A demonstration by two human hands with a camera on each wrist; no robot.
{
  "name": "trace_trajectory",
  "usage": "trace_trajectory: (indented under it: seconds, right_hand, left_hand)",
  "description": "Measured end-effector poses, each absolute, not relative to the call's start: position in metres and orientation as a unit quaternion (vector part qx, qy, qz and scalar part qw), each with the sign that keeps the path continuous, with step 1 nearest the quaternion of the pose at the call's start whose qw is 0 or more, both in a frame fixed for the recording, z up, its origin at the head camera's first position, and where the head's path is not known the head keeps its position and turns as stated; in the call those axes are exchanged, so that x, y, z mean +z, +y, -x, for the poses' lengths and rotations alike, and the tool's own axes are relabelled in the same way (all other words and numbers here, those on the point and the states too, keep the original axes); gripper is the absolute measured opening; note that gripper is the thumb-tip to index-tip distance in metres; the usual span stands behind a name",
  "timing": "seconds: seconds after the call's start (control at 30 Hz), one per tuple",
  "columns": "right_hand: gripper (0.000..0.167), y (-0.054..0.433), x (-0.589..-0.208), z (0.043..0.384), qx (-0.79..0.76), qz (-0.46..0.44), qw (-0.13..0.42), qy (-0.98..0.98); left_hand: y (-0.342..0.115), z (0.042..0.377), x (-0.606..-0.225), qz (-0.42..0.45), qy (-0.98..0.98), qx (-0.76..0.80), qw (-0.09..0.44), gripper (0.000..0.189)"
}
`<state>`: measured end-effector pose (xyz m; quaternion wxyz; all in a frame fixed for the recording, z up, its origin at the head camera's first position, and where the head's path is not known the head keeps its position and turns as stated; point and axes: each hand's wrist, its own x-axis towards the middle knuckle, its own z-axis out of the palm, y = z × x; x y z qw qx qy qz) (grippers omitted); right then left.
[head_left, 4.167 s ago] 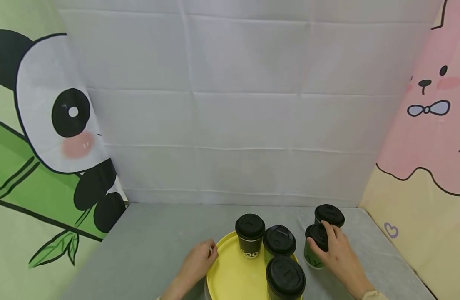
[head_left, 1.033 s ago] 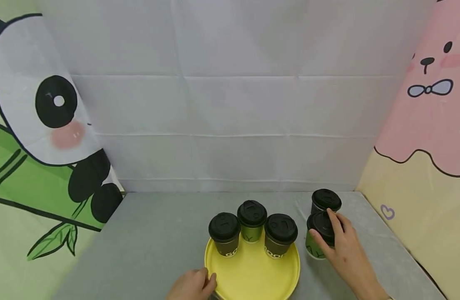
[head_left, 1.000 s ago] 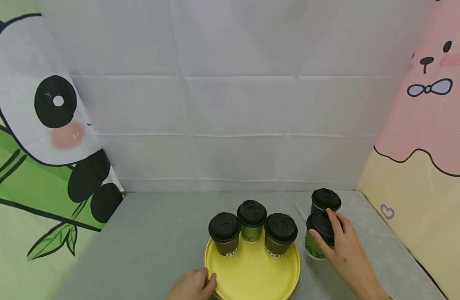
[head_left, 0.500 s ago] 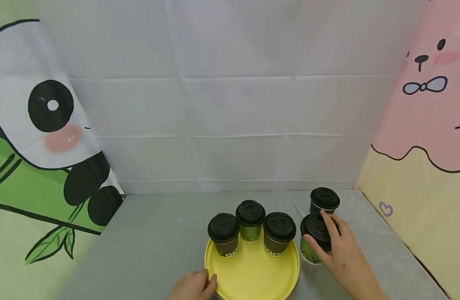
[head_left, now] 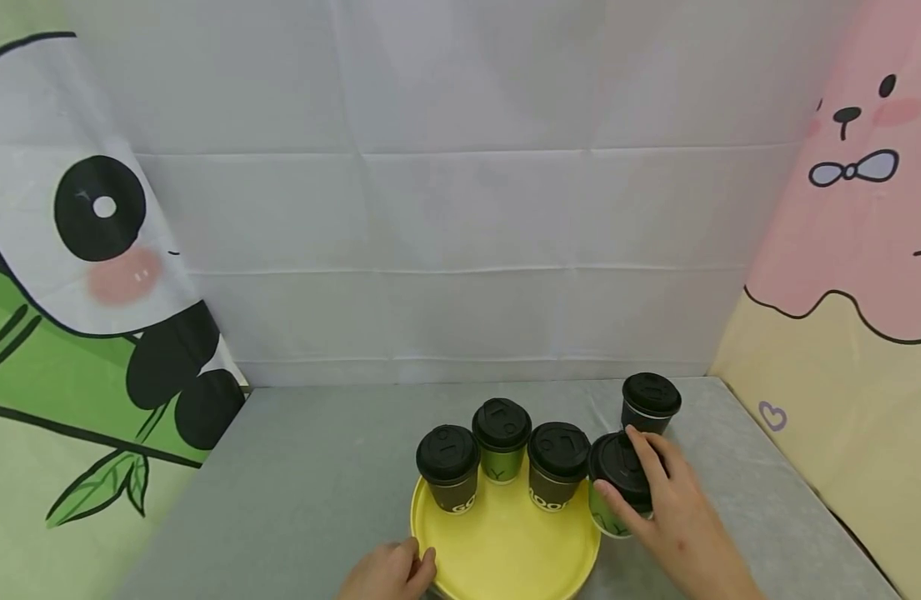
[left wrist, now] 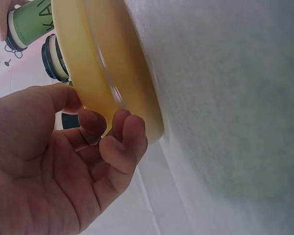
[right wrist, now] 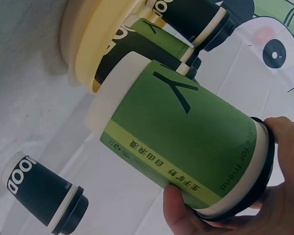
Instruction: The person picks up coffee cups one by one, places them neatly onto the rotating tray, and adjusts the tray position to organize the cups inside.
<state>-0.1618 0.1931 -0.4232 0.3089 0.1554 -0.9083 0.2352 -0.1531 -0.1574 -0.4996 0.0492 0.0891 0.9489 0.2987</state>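
Observation:
My right hand (head_left: 681, 533) grips a green paper coffee cup (head_left: 607, 512) by its black lid. In the right wrist view this green cup (right wrist: 181, 132) is off the table, tilted, its pale base showing. It hangs by the right rim of a round yellow tray (head_left: 505, 546). My left hand (head_left: 388, 571) holds the tray's near left edge; in the left wrist view its curled fingers (left wrist: 117, 149) press against the yellow side wall. Three lidded cups stand at the tray's back: a dark cup (head_left: 448, 467), a green one (head_left: 502, 442) and another dark one (head_left: 558, 467).
Another dark cup (head_left: 650, 404) stands on the grey table (head_left: 317, 467), behind my right hand. A white cloth backdrop (head_left: 460, 208) closes off the back, with a panda print (head_left: 100, 208) at left and a pink animal print (head_left: 843, 208) at right.
My right hand has lifted the green cup and carried it left to the tray. Since the oldest frame, the tray's cups have shifted from its right side to the back, and my left hand has come nearer.

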Motion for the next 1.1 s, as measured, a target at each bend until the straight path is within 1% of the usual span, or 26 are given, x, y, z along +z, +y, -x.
trace_trajectory:
  seconds: [0.17,0.3,0.5,0.63,0.73,0.93,1.1]
  right_hand:
    - [0.073,0.189,-0.423,0.16,0.237,-0.154,0.292,-0.914]
    - [0.073,0.185,-0.423,0.16,0.234,-0.162,0.295,-0.912]
    - [0.069,0.178,-0.422,0.158,0.245,-0.172,0.287,-0.91]
    - [0.07,0.173,-0.423,0.158,0.245,-0.183,0.303,-0.902]
    - [0.07,0.169,-0.423,0.157,0.245,-0.185,0.305,-0.902]
    - [0.07,0.162,-0.421,0.155,0.242,-0.185,0.279,-0.911]
    - [0.072,0.155,-0.423,0.154,0.245,-0.173,0.231,-0.926]
  left_hand:
    - [-0.157,0.153,-0.5,-0.095,0.948,0.3,0.051,0.042]
    - [-0.157,0.152,-0.5,-0.096,0.947,0.301,0.051,0.042]
    - [-0.156,0.15,-0.499,-0.094,0.948,0.301,0.048,0.042]
    - [-0.155,0.149,-0.499,-0.093,0.949,0.298,0.048,0.043]
    - [-0.155,0.148,-0.5,-0.09,0.949,0.297,0.048,0.043]
    - [-0.156,0.147,-0.499,-0.089,0.949,0.298,0.046,0.042]
    - [-0.157,0.146,-0.498,-0.094,0.947,0.302,0.052,0.042]
